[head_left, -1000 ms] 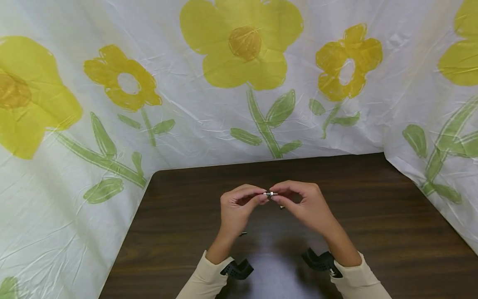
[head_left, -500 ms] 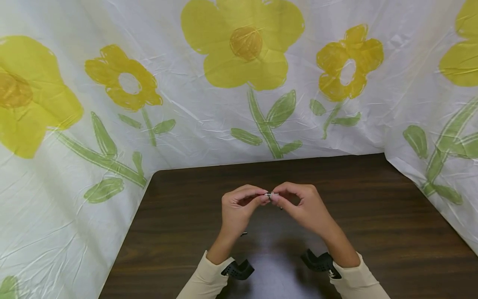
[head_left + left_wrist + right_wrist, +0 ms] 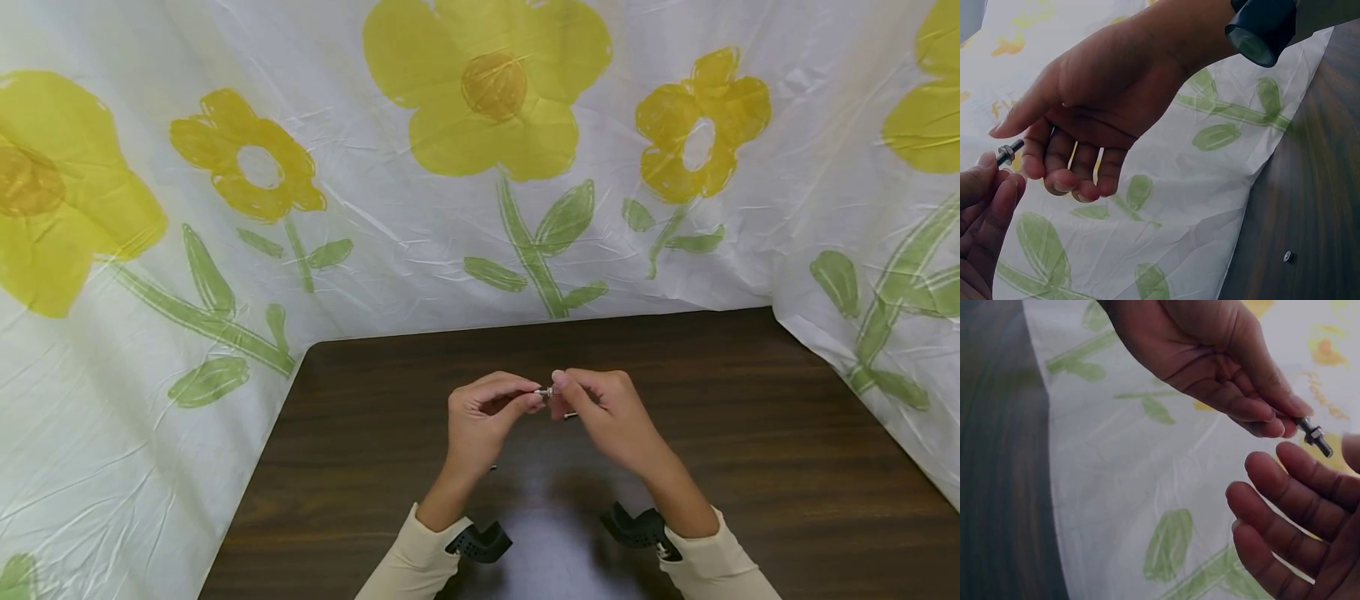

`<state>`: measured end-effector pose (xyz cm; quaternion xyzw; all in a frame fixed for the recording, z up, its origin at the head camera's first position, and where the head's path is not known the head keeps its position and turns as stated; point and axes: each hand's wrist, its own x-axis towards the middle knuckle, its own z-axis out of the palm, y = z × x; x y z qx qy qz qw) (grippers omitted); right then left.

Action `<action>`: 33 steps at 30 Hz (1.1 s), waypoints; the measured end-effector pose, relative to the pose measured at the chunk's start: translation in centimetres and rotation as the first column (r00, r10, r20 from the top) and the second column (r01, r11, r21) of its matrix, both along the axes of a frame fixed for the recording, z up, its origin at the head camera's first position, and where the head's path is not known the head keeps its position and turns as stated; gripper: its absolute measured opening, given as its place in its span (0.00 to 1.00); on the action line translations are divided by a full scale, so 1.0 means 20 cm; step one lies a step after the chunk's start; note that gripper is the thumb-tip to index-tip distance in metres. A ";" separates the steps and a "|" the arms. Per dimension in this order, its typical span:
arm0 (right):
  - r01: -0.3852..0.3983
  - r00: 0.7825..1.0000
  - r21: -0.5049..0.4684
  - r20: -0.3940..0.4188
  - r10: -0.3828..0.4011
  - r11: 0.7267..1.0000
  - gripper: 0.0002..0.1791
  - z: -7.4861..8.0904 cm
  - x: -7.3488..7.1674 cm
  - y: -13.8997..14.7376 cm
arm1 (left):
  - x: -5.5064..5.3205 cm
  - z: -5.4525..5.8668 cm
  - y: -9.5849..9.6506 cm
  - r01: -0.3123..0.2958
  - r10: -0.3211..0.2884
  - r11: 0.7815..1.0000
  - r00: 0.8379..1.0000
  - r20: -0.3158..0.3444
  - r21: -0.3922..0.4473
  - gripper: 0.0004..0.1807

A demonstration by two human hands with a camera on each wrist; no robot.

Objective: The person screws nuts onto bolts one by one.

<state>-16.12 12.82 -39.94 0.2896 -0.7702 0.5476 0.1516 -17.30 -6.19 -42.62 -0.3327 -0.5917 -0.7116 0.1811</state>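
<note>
A metal bolt point(image 3: 543, 392) with a nut point(image 3: 1317, 432) on its shank is held above the worktop point(image 3: 360, 450), one end pinched between the thumb and fingers of the left hand point(image 3: 480, 421). The right hand point(image 3: 615, 417) is held at the bolt's free end, its thumb and fingers apart; whether the bolt is touched by it cannot be told. On the worktop, a small metal piece point(image 3: 492, 467) is seen left of the bolt and nearer the person; another piece point(image 3: 572, 415) is seen just to the bolt's right. Beyond the bolt, a white cloth point(image 3: 420, 275) patterned with yellow flowers is hung.
</note>
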 end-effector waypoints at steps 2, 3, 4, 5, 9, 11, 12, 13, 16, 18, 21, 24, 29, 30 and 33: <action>0.002 1.000 -0.010 0.009 -0.002 1.000 0.15 0.00 0.00 0.01 | 0.00 0.00 0.00 -0.010 0.010 1.000 1.000 0.006 0.000 0.05; -0.003 1.000 -0.017 0.012 0.003 1.000 0.12 0.01 0.00 0.01 | 0.00 0.01 0.00 -0.014 0.014 1.000 1.000 0.009 0.002 0.05; -0.004 1.000 -0.019 0.009 0.004 1.000 0.09 0.01 0.00 0.02 | 0.00 0.01 -0.01 -0.019 0.019 1.000 1.000 0.011 0.003 0.05; -0.013 1.000 -0.024 0.005 0.013 1.000 0.07 0.01 0.00 0.03 | 0.00 0.01 -0.01 -0.022 0.022 1.000 1.000 0.015 0.005 0.05; -0.034 0.999 -0.029 -0.028 0.034 0.999 0.12 0.02 -0.01 0.04 | 0.00 0.01 -0.02 -0.027 0.027 1.000 0.999 0.023 0.008 0.05; -0.044 0.998 -0.026 -0.041 0.043 0.999 0.14 0.02 -0.01 0.04 | 0.00 0.01 -0.02 -0.023 0.023 1.000 1.000 0.021 0.006 0.05; -0.047 0.998 -0.022 -0.043 0.047 0.999 0.14 0.02 -0.01 0.04 | 0.00 0.01 -0.02 -0.020 0.020 1.000 1.000 0.020 0.007 0.05; -0.051 0.998 -0.019 -0.043 0.050 0.999 0.14 0.02 -0.01 0.04 | 0.00 0.01 -0.02 -0.017 0.017 1.000 1.000 0.019 0.007 0.05; -0.062 0.998 -0.022 -0.031 0.062 0.998 0.15 0.02 0.00 0.04 | -0.01 0.01 -0.02 -0.005 0.005 1.000 1.000 0.017 0.012 0.05; -0.068 0.998 -0.028 -0.021 0.067 0.997 0.14 0.02 0.00 0.04 | 0.00 0.01 -0.01 0.000 -0.001 1.000 1.000 0.017 0.013 0.05; -0.071 0.997 -0.033 -0.013 0.070 0.997 0.11 0.01 0.00 0.04 | 0.00 0.00 -0.01 0.000 0.000 1.000 1.000 0.015 0.009 0.05; -0.074 0.997 -0.025 -0.023 0.073 0.997 0.09 0.01 0.00 0.03 | 0.00 0.00 -0.01 -0.014 0.014 1.000 1.000 0.004 -0.005 0.05; -0.075 0.996 -0.017 -0.043 0.074 0.997 0.09 0.00 0.00 0.02 | 0.00 0.00 -0.01 -0.031 0.031 0.999 0.999 -0.014 -0.018 0.05; -0.073 0.996 -0.019 -0.042 0.073 0.997 0.09 0.00 0.00 0.02 | 0.00 0.00 -0.01 -0.031 0.030 0.999 0.999 -0.015 -0.016 0.05; -0.063 0.997 -0.015 -0.037 0.062 0.998 0.12 0.00 0.01 0.01 | 0.00 0.00 -0.01 -0.020 0.020 1.000 1.000 -0.015 -0.007 0.05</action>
